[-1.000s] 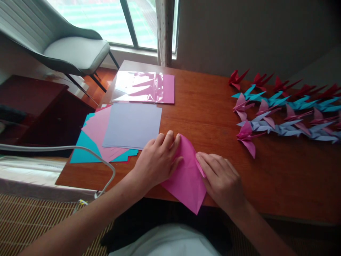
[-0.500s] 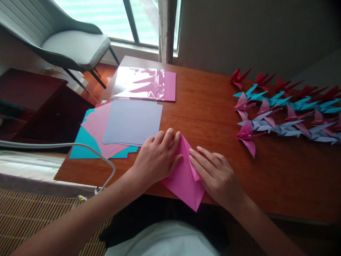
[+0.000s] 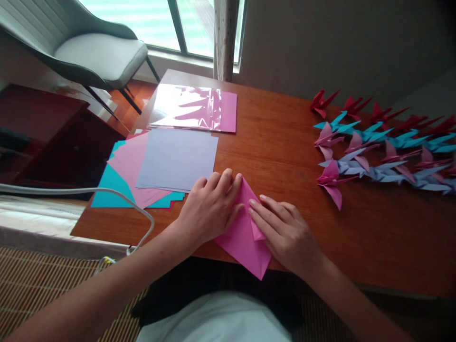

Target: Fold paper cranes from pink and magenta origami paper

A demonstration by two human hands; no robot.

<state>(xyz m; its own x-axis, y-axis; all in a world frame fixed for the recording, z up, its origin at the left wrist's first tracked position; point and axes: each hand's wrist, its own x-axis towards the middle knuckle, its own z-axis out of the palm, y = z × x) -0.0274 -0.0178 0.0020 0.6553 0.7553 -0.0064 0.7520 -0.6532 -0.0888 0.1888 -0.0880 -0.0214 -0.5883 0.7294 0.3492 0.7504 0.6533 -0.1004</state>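
Note:
A sheet of pink origami paper (image 3: 242, 242), partly folded, lies at the table's front edge, its lower corner jutting past the edge. My left hand (image 3: 212, 204) holds down its upper left side, with the index fingertip by the top corner and the thumb bent in on the paper. That hand hides the sheet's left part. From the right, my right hand (image 3: 288, 232) rests stretched fingers, held close together, on a narrow folded flap (image 3: 258, 232). Its thumb is hidden.
Left on the wooden table (image 3: 270, 128) are lavender sheets (image 3: 178, 161), pink sheets (image 3: 126, 159) and turquoise sheets (image 3: 110, 187), below a clear packet (image 3: 188, 109). Rows of folded paper cranes (image 3: 331, 178) stand right. A white cable (image 3: 117, 194) crosses the left front; a chair (image 3: 103, 52) stands behind.
My right fingers have shifted slightly left on the folded flap, and the flap's edge has moved left with them. My left hand stays in place on the paper. The view has tilted slightly.

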